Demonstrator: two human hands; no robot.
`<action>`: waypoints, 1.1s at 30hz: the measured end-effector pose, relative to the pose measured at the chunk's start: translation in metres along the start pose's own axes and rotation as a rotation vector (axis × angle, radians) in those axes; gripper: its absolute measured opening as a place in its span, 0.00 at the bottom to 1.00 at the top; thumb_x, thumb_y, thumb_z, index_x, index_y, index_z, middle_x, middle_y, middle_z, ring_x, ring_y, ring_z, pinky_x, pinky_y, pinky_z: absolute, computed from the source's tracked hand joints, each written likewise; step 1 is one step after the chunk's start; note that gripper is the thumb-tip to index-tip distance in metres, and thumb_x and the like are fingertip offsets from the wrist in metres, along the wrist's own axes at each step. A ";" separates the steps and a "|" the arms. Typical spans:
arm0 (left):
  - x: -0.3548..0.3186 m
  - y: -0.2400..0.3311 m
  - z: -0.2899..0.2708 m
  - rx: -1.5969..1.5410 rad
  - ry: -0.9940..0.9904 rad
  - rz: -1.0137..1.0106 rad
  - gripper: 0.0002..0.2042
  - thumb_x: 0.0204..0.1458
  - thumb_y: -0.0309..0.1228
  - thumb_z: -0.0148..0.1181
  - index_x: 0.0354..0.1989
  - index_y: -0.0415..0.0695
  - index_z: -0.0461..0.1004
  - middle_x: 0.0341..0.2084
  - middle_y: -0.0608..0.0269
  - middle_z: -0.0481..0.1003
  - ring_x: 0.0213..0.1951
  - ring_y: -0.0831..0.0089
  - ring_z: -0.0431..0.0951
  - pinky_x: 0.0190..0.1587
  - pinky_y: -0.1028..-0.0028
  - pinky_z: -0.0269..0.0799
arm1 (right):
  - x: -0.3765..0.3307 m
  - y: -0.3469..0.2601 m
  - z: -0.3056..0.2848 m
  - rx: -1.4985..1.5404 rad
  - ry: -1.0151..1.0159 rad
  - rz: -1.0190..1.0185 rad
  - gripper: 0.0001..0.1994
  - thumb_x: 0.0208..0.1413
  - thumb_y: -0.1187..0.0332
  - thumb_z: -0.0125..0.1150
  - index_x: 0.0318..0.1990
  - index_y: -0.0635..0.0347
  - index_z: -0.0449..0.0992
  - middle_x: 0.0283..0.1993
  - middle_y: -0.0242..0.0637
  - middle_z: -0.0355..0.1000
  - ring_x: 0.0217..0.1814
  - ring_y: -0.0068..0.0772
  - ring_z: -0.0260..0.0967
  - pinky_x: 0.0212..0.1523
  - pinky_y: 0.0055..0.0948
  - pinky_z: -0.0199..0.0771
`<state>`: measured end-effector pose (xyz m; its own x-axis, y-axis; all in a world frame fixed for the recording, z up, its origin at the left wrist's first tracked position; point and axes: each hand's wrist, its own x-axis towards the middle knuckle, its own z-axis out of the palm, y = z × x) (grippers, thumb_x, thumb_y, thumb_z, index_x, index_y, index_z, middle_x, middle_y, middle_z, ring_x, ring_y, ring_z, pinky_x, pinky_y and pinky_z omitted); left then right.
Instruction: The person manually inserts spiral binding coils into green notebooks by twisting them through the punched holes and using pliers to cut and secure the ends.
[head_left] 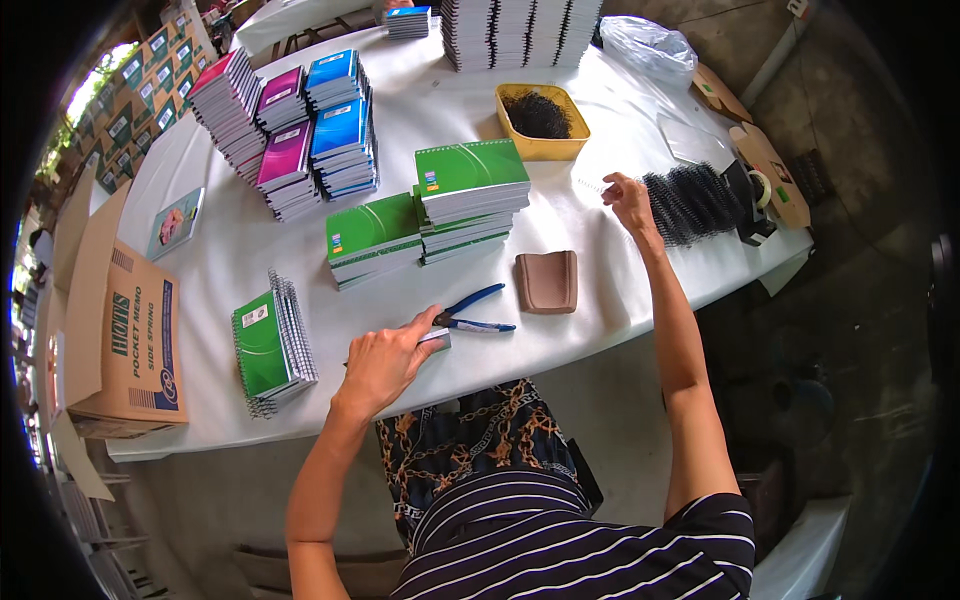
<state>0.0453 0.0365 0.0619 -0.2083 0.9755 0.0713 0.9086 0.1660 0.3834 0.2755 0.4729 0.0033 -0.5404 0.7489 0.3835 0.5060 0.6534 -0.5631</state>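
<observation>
Cardboard box (135,345), set at the table's left end. Green spiral-bound notebooks (262,345), stacked near the edge. Left hand (383,362), closed on a pale-edged block (434,341), mostly hidden. Blue-handled pliers (482,326), laid just beside its thumb. Brown pad (547,284), placed farther right. Right hand (630,202), fingers bent; whether anything is pinched cannot be told. Black wire coils (692,205), heaped just beside it.

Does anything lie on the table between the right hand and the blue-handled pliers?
Yes: the brown piece lies between the right hand and the blue-handled pliers, just to the pliers' right. Nothing visible stands between the left hand and the pliers.
</observation>
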 end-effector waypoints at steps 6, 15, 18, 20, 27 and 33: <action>0.001 0.002 0.000 0.014 -0.011 -0.005 0.25 0.58 0.48 0.55 0.65 0.62 0.65 0.34 0.55 0.81 0.33 0.51 0.81 0.35 0.56 0.76 | -0.002 0.002 -0.008 0.016 0.132 -0.034 0.12 0.50 0.80 0.61 0.43 0.66 0.80 0.32 0.44 0.80 0.33 0.28 0.79 0.38 0.27 0.79; -0.003 -0.002 0.008 0.047 0.057 -0.024 0.25 0.59 0.49 0.54 0.65 0.61 0.64 0.47 0.61 0.79 0.36 0.54 0.82 0.35 0.56 0.79 | -0.015 -0.086 -0.032 -0.382 0.103 -0.487 0.14 0.51 0.83 0.59 0.46 0.63 0.76 0.39 0.43 0.73 0.39 0.42 0.75 0.40 0.39 0.75; -0.002 -0.005 0.011 0.094 0.078 0.003 0.26 0.58 0.49 0.54 0.65 0.61 0.64 0.53 0.65 0.76 0.37 0.55 0.82 0.35 0.58 0.80 | -0.042 -0.144 -0.018 -0.260 -0.047 -0.436 0.13 0.52 0.82 0.58 0.46 0.64 0.73 0.41 0.42 0.74 0.47 0.41 0.73 0.44 0.39 0.76; 0.000 -0.004 0.009 0.102 0.074 -0.002 0.26 0.59 0.49 0.54 0.65 0.61 0.64 0.53 0.65 0.76 0.37 0.55 0.82 0.36 0.58 0.80 | -0.049 -0.152 -0.005 -0.286 -0.075 -0.691 0.10 0.54 0.82 0.54 0.44 0.64 0.71 0.39 0.42 0.71 0.45 0.47 0.72 0.49 0.42 0.74; 0.003 -0.002 0.010 0.067 0.069 0.002 0.26 0.58 0.49 0.54 0.65 0.60 0.64 0.53 0.64 0.76 0.38 0.57 0.82 0.37 0.60 0.80 | -0.025 -0.050 0.003 -0.122 -0.005 -0.429 0.08 0.53 0.83 0.57 0.39 0.64 0.70 0.48 0.47 0.64 0.41 0.51 0.73 0.39 0.44 0.77; 0.004 -0.001 0.009 0.128 0.099 0.051 0.26 0.57 0.49 0.56 0.62 0.52 0.68 0.51 0.63 0.77 0.37 0.62 0.83 0.33 0.64 0.81 | -0.027 -0.041 -0.006 -0.499 0.150 -0.387 0.17 0.55 0.79 0.53 0.51 0.51 0.78 0.38 0.40 0.70 0.38 0.40 0.72 0.42 0.39 0.71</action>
<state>0.0466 0.0418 0.0539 -0.1896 0.9651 0.1805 0.9562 0.1398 0.2573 0.2737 0.4268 0.0205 -0.6651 0.4325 0.6088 0.5645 0.8248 0.0307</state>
